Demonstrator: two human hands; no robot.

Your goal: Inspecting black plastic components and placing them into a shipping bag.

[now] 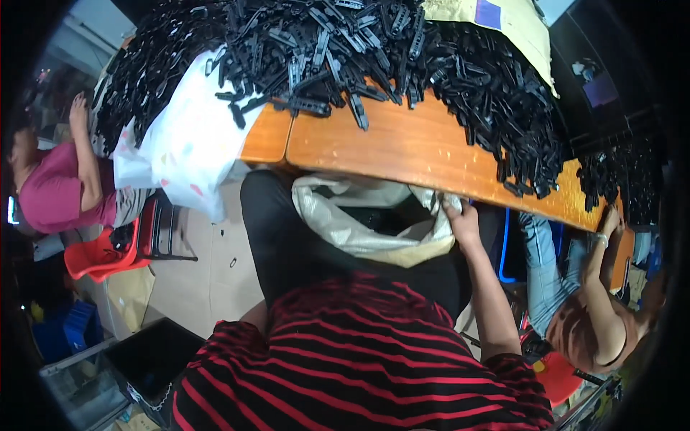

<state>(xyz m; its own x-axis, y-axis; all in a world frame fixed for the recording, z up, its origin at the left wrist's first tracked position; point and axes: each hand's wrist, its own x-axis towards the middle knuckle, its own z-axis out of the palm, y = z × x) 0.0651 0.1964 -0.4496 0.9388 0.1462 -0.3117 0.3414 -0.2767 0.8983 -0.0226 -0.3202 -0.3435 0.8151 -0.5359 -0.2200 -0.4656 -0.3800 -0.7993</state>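
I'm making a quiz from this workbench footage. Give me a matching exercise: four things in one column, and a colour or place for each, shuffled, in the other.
Things:
1. black plastic parts
2. woven sack
3. right hand
4. plastic chair

Descriptions:
A. red, on the floor at the left
B. gripping the sack's rim by the table edge
C. piled on the orange wooden table
D. whitish, open on the person's lap

Pairs: 1-C, 2-D, 3-B, 4-A
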